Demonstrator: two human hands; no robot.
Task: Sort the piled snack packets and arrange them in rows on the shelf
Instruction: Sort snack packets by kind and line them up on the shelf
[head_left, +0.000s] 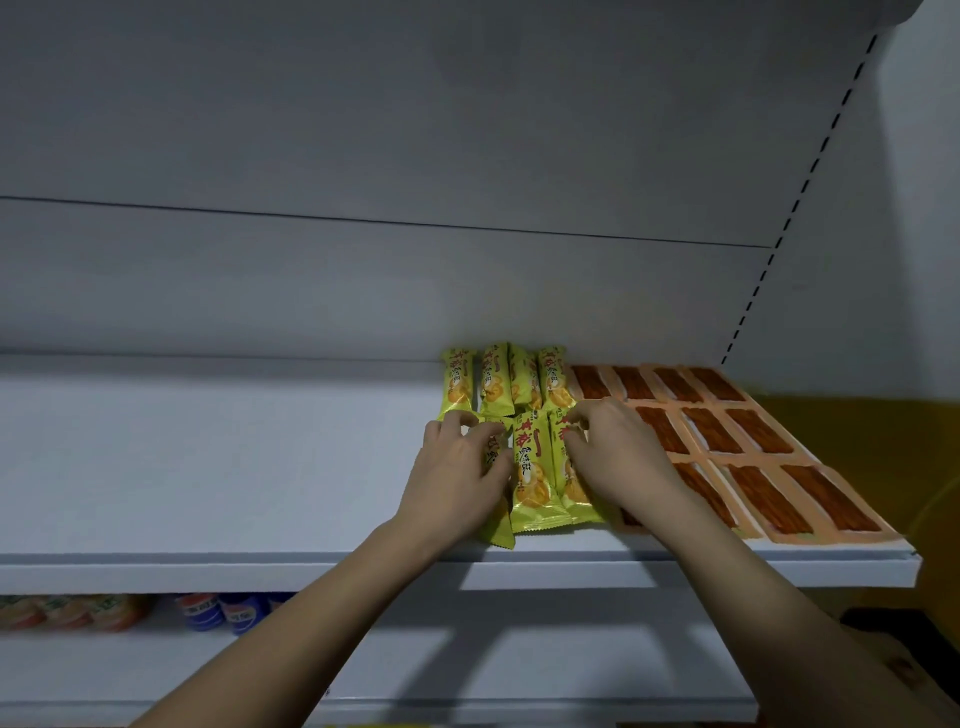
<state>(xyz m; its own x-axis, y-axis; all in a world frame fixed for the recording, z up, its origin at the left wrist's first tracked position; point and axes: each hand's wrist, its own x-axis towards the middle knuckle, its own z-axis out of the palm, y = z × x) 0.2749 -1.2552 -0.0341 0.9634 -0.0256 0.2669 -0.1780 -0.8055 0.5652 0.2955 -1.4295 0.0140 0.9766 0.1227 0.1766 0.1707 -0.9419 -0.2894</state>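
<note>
Near the shelf (218, 467) front edge, right of its middle, both hands rest curled fingers on the second row of yellow packets (530, 467), left hand (457, 478) and right hand (608, 457) pinching light, slippery, crinkly wrappers, probably best nudged by their sides.

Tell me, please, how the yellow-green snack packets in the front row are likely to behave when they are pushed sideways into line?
The front-row yellow-green packets look glossy, so they would probably slide easily on the smooth white shelf. They look puffy with thin crimped ends, so likely light and apt to skew or overlap. The left hand and right hand flank them.
</note>
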